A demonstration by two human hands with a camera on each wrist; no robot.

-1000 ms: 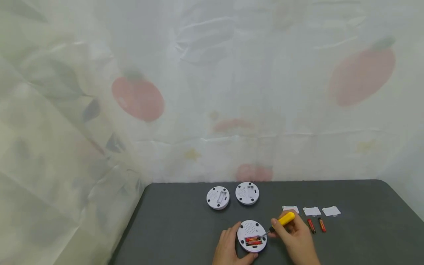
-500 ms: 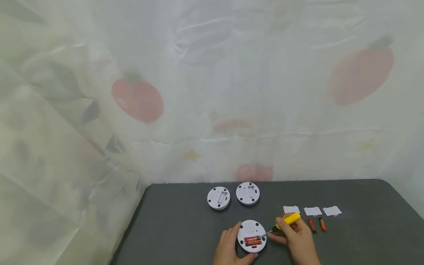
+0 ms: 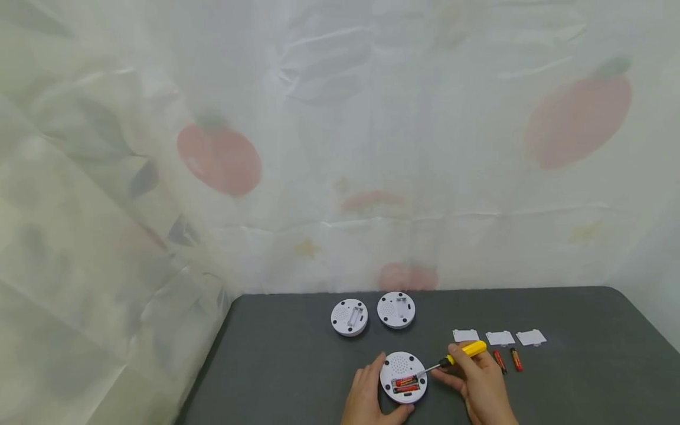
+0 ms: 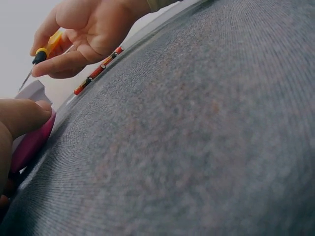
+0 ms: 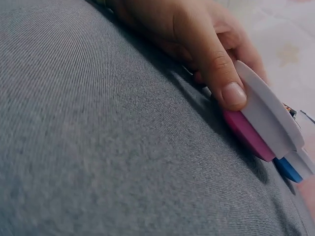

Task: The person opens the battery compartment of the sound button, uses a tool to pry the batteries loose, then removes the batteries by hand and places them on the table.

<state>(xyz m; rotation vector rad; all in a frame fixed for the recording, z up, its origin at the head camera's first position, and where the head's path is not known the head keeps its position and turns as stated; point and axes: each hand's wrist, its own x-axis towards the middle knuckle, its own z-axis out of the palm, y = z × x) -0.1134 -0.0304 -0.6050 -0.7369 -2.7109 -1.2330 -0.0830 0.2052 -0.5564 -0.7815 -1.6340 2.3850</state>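
Note:
My left hand [image 3: 368, 394] holds a round white device [image 3: 399, 364] by its rim, thumb at the near edge and fingers at the left. The device lies with its open battery compartment upward; its other side is pink [image 5: 248, 137] in the right wrist view. Two red-and-black batteries [image 3: 406, 389] sit in the compartment, the upper one slightly tilted. My right hand [image 3: 482, 382] grips a screwdriver [image 3: 470, 349] by its yellow handle. Its metal shaft slants down-left, and the tip is at the upper battery's right end. Whether tip and battery touch is too small to tell.
Two more round white devices [image 3: 349, 317] with uncovered battery slots lie at the back of the dark table [image 3: 276, 354]. At the right are three white covers [image 3: 500, 338] in a row, with two loose batteries [image 3: 516, 359] before them. A printed curtain [image 3: 319, 147] hangs behind.
The right hand and screwdriver handle have shifted to the right and the shaft shows longer. The upper battery's right end has risen and it now lies at a slant. The left hand stays put.

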